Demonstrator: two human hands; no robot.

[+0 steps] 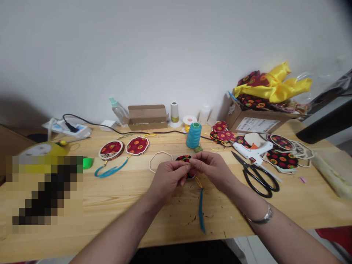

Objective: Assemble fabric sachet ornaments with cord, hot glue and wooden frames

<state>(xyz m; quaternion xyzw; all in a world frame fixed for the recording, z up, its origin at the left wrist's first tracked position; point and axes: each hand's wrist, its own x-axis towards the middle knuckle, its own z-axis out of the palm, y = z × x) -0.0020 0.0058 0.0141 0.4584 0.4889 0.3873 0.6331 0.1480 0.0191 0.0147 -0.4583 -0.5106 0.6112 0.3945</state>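
My left hand (170, 178) and my right hand (210, 167) meet at the fingertips near the middle of the table. Both are closed in a pinch, and what lies between the fingertips is too small and covered to make out. Directly behind and under the fingers is a dark fabric ornament (181, 158) with red and yellow patterns, partly hidden. A yellow cord (198, 182) runs from it to a blue tassel (201, 211) lying toward the front edge. Beside my left hand lies a thin wooden frame outline (156, 156). Just beyond my right hand sits a small green bundle (198, 149).
A teal thread cone (194, 135) stands behind my hands. To the right lie black-handled scissors (257, 174), a white glue gun (253, 151) and patterned pieces (282, 159). Two finished-looking red ornaments (111, 150) lie left. Against the wall are boxes (148, 117) and a black cable (140, 132).
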